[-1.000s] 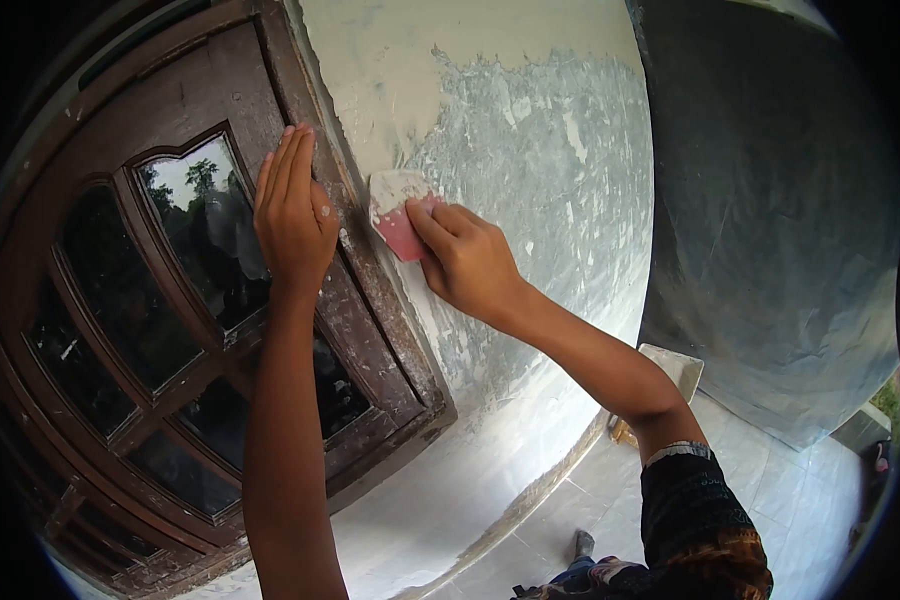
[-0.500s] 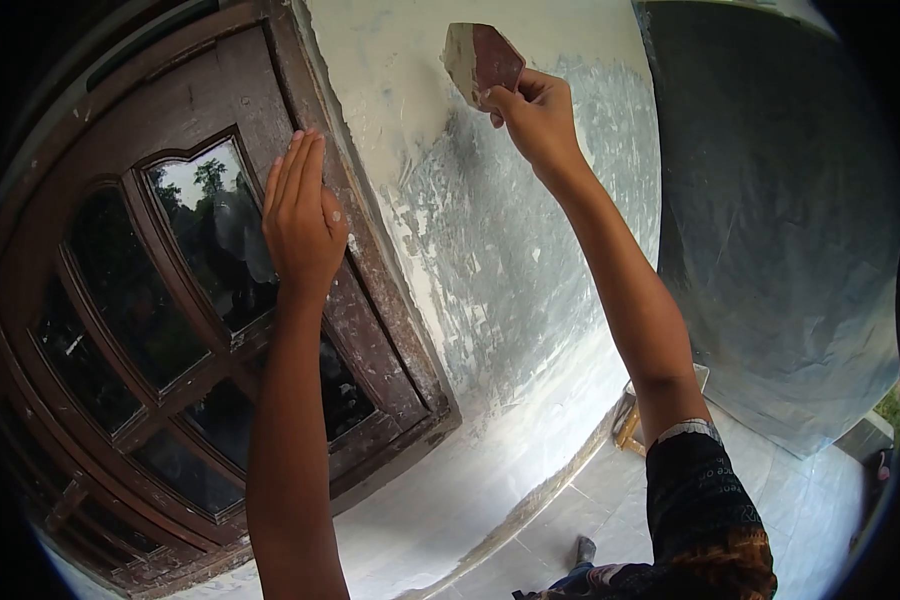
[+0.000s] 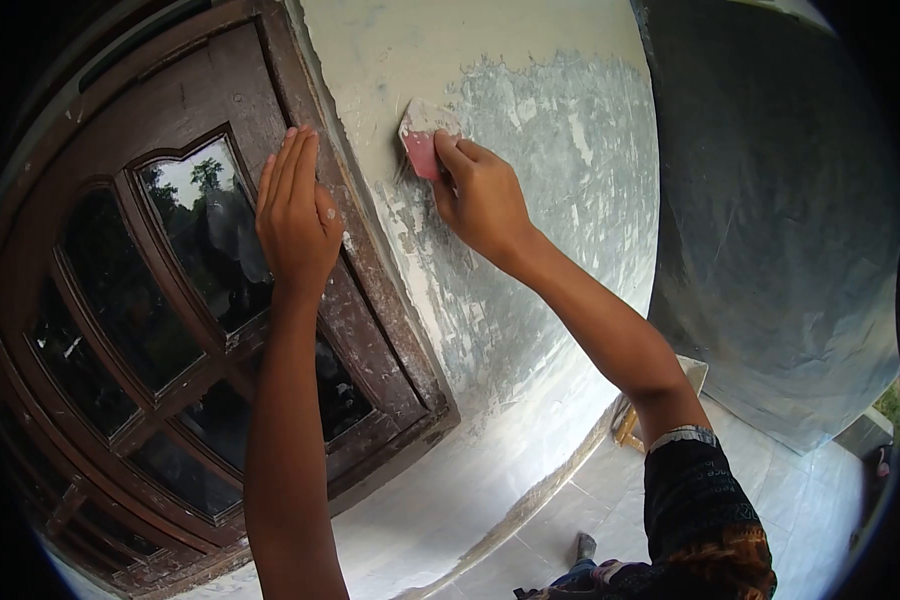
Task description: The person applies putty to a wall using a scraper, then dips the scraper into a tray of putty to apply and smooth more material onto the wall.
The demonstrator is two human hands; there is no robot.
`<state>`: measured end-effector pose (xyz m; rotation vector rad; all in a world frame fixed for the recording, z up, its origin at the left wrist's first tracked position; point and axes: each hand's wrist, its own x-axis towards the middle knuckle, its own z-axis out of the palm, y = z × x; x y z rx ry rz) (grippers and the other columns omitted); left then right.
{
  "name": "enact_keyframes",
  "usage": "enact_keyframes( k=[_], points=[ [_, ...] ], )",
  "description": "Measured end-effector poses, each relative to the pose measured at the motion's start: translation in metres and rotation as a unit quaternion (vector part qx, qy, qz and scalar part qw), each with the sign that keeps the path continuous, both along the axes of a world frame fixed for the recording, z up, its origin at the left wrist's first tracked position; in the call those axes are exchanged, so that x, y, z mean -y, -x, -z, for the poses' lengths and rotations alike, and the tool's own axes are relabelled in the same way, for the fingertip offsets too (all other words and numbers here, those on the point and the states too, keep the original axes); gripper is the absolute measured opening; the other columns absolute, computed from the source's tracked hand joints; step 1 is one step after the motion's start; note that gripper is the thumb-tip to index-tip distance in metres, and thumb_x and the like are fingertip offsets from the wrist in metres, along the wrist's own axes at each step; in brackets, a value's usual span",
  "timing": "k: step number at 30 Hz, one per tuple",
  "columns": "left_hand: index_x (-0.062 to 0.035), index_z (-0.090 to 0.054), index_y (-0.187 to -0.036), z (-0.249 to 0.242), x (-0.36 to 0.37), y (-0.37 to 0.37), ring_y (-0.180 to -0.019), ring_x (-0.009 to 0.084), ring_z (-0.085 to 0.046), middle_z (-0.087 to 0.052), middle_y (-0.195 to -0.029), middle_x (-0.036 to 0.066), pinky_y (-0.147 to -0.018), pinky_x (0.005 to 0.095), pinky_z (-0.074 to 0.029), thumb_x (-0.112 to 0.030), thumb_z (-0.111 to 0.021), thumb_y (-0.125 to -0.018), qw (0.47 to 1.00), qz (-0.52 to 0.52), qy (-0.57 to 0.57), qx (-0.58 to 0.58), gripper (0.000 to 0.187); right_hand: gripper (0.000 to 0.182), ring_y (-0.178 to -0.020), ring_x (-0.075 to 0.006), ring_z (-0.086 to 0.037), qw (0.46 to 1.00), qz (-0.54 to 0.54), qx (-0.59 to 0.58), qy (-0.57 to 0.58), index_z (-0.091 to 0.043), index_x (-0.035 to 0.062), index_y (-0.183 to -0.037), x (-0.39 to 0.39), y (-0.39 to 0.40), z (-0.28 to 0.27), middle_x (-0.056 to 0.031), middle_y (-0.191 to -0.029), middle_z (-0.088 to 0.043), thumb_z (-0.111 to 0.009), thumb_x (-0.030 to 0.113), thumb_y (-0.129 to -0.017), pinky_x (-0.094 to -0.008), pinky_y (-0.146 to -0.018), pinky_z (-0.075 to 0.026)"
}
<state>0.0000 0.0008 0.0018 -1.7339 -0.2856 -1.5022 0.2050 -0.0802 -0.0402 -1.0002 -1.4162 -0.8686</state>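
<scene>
My right hand (image 3: 485, 195) grips a flat, pinkish-red scraper (image 3: 423, 153), thumb and fingers closed on its right side. Pale, dried-looking material coats the scraper's upper part. It is against or very close to the wall (image 3: 550, 150), where cream paint meets a patchy grey area. My left hand (image 3: 300, 215) lies flat with fingers stretched along the brown wooden frame (image 3: 330, 150) of the window, holding nothing. White specks show on its thumb.
Glass panes (image 3: 205, 230) fill the wooden window (image 3: 160, 130) on the left. A dark grey panel or wall (image 3: 770, 220) curves at the right. Below lie pale floor tiles (image 3: 610, 500), a small wooden object (image 3: 627, 425) by the wall and my foot (image 3: 585, 545).
My right hand has moved down and left with the scraper, which has turned so its coated part faces up. My left hand stays nearly in place on the frame.
</scene>
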Motion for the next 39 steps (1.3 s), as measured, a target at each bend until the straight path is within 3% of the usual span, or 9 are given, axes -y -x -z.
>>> enact_keyframes(
  k=[3, 9, 11, 15, 20, 22, 29, 35, 39],
  points=[
    [0.0025, -0.057, -0.136, -0.001, 0.0, 0.0, -0.133, 0.0323, -0.054, -0.06, -0.139, 0.016, -0.114, 0.0495, -0.037, 0.002, -0.04, -0.087, 1.0, 0.011, 0.006, -0.002, 0.052, 0.033, -0.075, -0.0355, -0.065, 0.993, -0.112, -0.036, -0.01, -0.067, -0.0026, -0.109, 0.028, 0.007, -0.009, -0.0179, -0.082, -0.063, -0.064, -0.001, -0.076, -0.0426, -0.068, -0.052],
    [0.0024, -0.057, -0.135, -0.001, -0.003, 0.001, -0.134, 0.0289, -0.054, -0.061, -0.139, 0.015, -0.116, 0.0467, -0.037, -0.002, -0.04, -0.091, 1.0, -0.007, -0.009, -0.003, 0.047, 0.016, -0.077, -0.0372, -0.065, 0.994, 0.052, -0.027, -0.093, -0.064, -0.0004, -0.095, -0.003, -0.033, -0.07, -0.0182, -0.081, -0.063, -0.061, 0.0, -0.08, -0.0465, -0.067, -0.052],
    [0.0019, -0.057, -0.136, -0.001, -0.001, 0.001, -0.134, 0.0286, -0.053, -0.061, -0.139, 0.015, -0.116, 0.0469, -0.037, -0.001, -0.041, -0.091, 1.0, -0.006, -0.001, -0.003, 0.048, 0.027, -0.086, -0.0364, -0.065, 0.995, 0.097, 0.002, -0.038, -0.059, -0.0013, -0.103, -0.015, -0.029, -0.04, -0.0154, -0.086, -0.064, -0.061, -0.001, -0.077, -0.0477, -0.07, -0.054],
    [0.002, -0.057, -0.136, -0.001, 0.002, 0.0, -0.134, 0.0285, -0.054, -0.061, -0.139, 0.015, -0.116, 0.0475, -0.037, -0.001, -0.041, -0.09, 1.0, -0.008, -0.001, 0.0, 0.048, 0.036, -0.081, -0.0345, -0.065, 0.999, -0.011, 0.03, 0.004, -0.061, -0.0012, -0.11, 0.02, 0.011, 0.022, -0.0144, -0.083, -0.062, -0.063, -0.002, -0.074, -0.0452, -0.069, -0.055],
    [0.0023, -0.058, -0.134, 0.0, -0.004, 0.0, -0.134, 0.0292, -0.054, -0.061, -0.139, 0.015, -0.115, 0.0482, -0.037, -0.001, -0.04, -0.09, 1.0, -0.013, -0.009, 0.0, 0.048, 0.021, -0.078, -0.0365, -0.064, 0.997, -0.033, -0.045, -0.052, -0.061, -0.0009, -0.095, 0.014, -0.024, -0.051, -0.0156, -0.083, -0.062, -0.063, -0.001, -0.074, -0.0457, -0.067, -0.053],
    [0.0021, -0.058, -0.135, 0.0, -0.004, 0.0, -0.134, 0.0304, -0.054, -0.061, -0.139, 0.015, -0.115, 0.0489, -0.038, 0.001, -0.04, -0.089, 1.0, -0.008, -0.011, -0.003, 0.049, 0.019, -0.079, -0.0381, -0.064, 0.993, 0.066, -0.038, -0.085, -0.06, -0.0011, -0.093, -0.003, -0.038, -0.065, -0.0164, -0.083, -0.063, -0.063, -0.001, -0.074, -0.0464, -0.068, -0.053],
    [0.0022, -0.058, -0.135, 0.0, 0.0, -0.001, -0.133, 0.032, -0.054, -0.06, -0.139, 0.017, -0.114, 0.0499, -0.038, 0.003, -0.04, -0.088, 1.0, 0.0, -0.011, -0.005, 0.051, 0.025, -0.076, -0.0374, -0.064, 1.0, -0.017, -0.017, -0.006, -0.064, -0.0012, -0.1, 0.021, 0.002, 0.035, -0.0175, -0.08, -0.062, -0.064, -0.002, -0.076, -0.0442, -0.07, -0.053],
    [0.0024, -0.058, -0.134, -0.001, -0.003, -0.001, -0.133, 0.0323, -0.054, -0.061, -0.138, 0.017, -0.114, 0.0501, -0.038, 0.003, -0.041, -0.087, 1.0, -0.005, -0.015, -0.005, 0.05, 0.02, -0.08, -0.0365, -0.065, 0.996, 0.021, -0.049, -0.075, -0.06, -0.0017, -0.094, 0.008, -0.033, -0.06, -0.0175, -0.084, -0.063, -0.061, -0.004, -0.074, -0.045, -0.07, -0.054],
    [0.0024, -0.059, -0.134, 0.0, -0.001, 0.0, -0.133, 0.0327, -0.055, -0.061, -0.138, 0.017, -0.113, 0.0502, -0.038, 0.003, -0.041, -0.087, 1.0, -0.004, -0.013, -0.007, 0.05, 0.031, -0.09, -0.0379, -0.064, 0.994, 0.095, 0.005, -0.049, -0.056, 0.0013, -0.107, -0.021, -0.032, -0.038, -0.0169, -0.092, -0.064, -0.06, -0.005, -0.076, -0.0468, -0.073, -0.053]
  ],
)
